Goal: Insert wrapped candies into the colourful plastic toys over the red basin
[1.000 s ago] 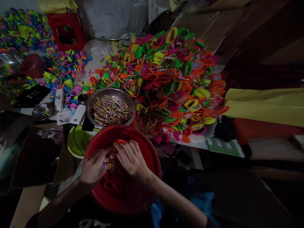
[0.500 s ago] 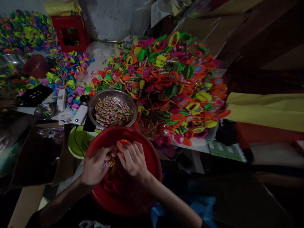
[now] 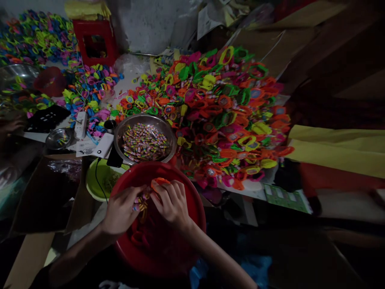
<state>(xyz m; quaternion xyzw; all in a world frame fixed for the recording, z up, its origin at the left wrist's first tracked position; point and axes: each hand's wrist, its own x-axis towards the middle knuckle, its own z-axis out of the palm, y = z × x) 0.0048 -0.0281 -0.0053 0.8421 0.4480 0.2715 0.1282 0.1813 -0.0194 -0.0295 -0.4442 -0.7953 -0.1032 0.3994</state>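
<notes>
Both my hands work together over a red plastic basin on my lap. My left hand is closed around a few small striped wrapped candies. My right hand pinches an orange plastic toy piece at its fingertips, right beside the candies. More orange pieces lie dimly in the basin's bottom. Just beyond the basin stands a steel bowl filled with the same wrapped candies.
A large heap of orange, green, pink and yellow plastic toys covers the table ahead. Blue and yellow ones pile at left near a red stool. A green bowl, small steel dish and power strip sit left.
The view has drifted slightly, so everything sits a little lower and to the right. My hands stay together over the basin, fingers shifting only a little around the orange piece and candies.
</notes>
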